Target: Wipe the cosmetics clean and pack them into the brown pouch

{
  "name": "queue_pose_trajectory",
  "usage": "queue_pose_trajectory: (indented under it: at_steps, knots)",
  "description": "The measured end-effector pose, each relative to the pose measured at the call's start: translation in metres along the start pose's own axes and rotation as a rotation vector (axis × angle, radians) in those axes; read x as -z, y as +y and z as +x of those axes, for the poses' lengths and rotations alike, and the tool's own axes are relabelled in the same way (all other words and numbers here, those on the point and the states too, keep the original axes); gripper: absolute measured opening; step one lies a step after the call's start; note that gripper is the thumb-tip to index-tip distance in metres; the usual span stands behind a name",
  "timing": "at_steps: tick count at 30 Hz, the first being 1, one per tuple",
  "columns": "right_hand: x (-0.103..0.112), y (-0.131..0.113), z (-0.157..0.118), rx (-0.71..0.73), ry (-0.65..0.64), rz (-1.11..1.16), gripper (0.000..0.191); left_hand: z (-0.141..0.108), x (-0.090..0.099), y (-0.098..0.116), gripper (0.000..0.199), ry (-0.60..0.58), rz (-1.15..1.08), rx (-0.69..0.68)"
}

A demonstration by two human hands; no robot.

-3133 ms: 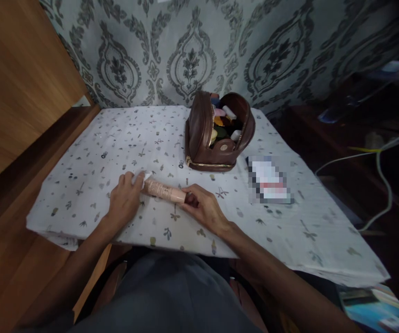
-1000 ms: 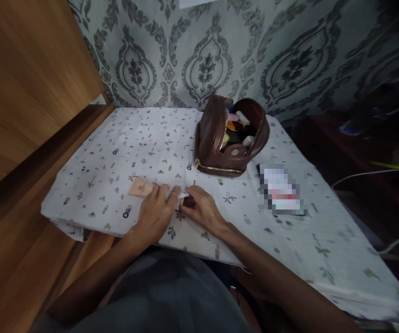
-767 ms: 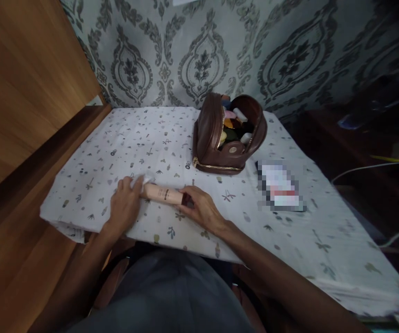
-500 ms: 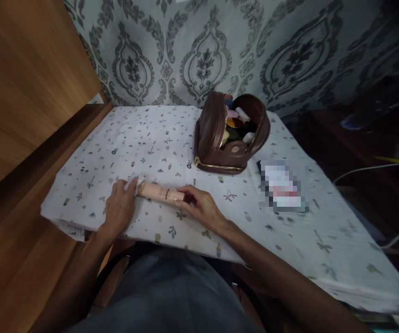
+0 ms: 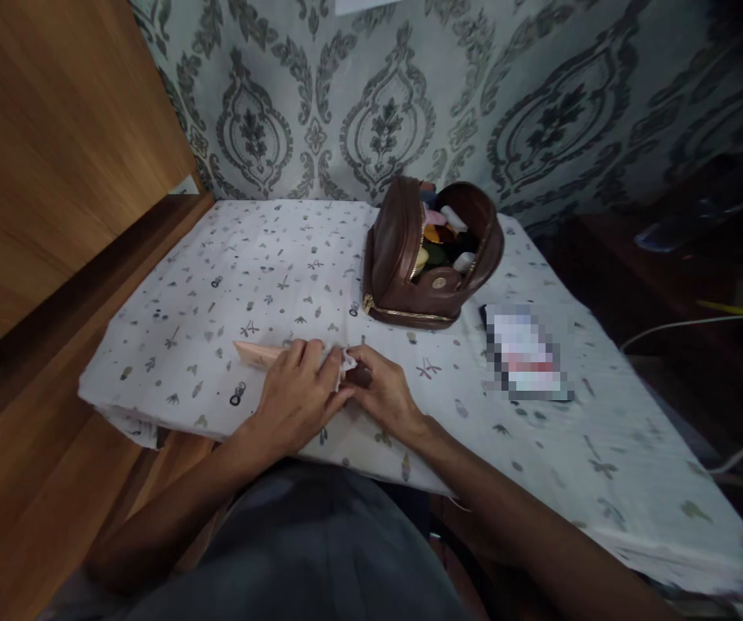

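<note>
A peach-coloured tube [image 5: 256, 354] lies level just above or on the cloth near the table's front edge, its flat end pointing left. My left hand [image 5: 300, 388] covers its middle, with a crumpled white tissue [image 5: 346, 364] pressed under the fingers. At the tube's right end, my right hand [image 5: 381, 390] has its fingers closed around the dark cap area, which is mostly hidden. The two hands meet beside the tissue.
An open brown bag [image 5: 410, 259] with several small items stands at the back middle. A phone-like object [image 5: 527, 354], blurred out, lies right of it. White cables [image 5: 682, 321] hang beyond the table's right edge; a wooden panel [image 5: 67, 112] stands left.
My left hand has slid right along the tube with the tissue, from its left end to near the cap. The tube's left end is now uncovered. My right hand has barely moved.
</note>
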State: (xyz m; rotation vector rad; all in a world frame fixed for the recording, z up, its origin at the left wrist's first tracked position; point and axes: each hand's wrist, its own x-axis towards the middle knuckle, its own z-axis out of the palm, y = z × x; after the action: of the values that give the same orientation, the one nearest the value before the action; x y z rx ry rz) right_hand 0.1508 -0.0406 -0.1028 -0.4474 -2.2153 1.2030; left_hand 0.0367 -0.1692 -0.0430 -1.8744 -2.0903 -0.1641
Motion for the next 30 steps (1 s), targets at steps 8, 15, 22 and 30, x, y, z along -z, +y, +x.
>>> queue_pose_trajectory:
  at_steps: [8,15,22,30]
  knots:
    - [0.0,0.005,-0.001,0.136,-0.068,-0.075,0.024,-0.016,-0.002,-0.06,0.043,-0.181,0.143,0.05]
    - [0.0,0.005,0.001,0.158,-0.025,0.062,0.025,-0.04,-0.005,-0.107,0.017,-0.3,-0.065,0.088]
    - [-0.007,-0.008,0.015,-0.275,0.099,0.687,0.048,-0.042,-0.018,-0.096,0.011,-0.125,-0.059,0.193]
    - [-0.03,-0.035,0.033,-0.406,0.18,1.038,0.052,-0.019,-0.026,-0.035,0.021,-0.028,-0.004,0.244]
